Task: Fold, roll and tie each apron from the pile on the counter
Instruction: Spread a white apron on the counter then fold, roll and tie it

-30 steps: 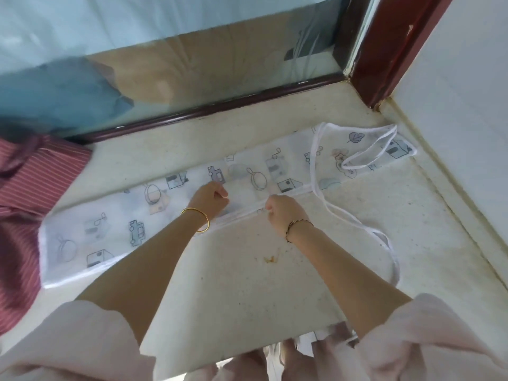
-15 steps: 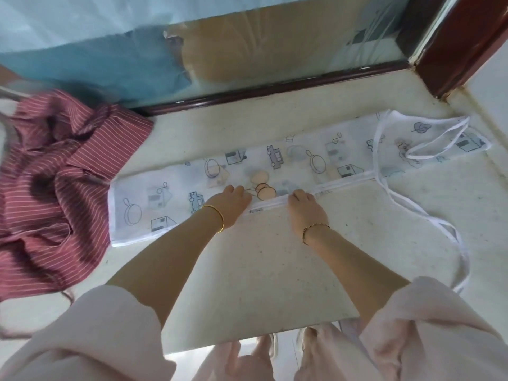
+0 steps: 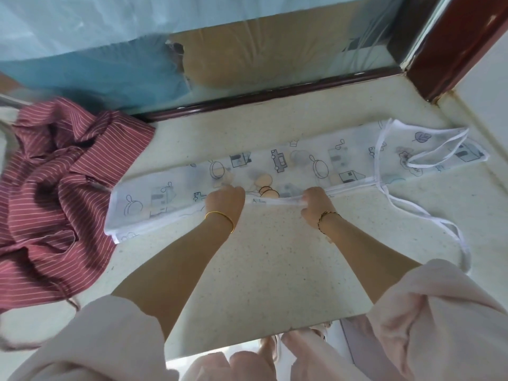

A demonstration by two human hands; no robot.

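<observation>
The left hand (image 3: 225,200) & right hand (image 3: 316,204), a little apart, each gripped the near hem of the long-folded white see-through printed plastic apron (image 3: 302,163) lying across the pale speckled table (image 3: 275,257). Half a sec. earlier the fingers pressed flat; the hem now rose, prob. for another lengthwise fold. The red striped apron pile (image 3: 55,174) waited at left.

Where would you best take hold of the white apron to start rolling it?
Probably the apron at its short left end, pinched from the left: it lies as a long flat strip, and its ties trail from the right end, free for tying last.
</observation>
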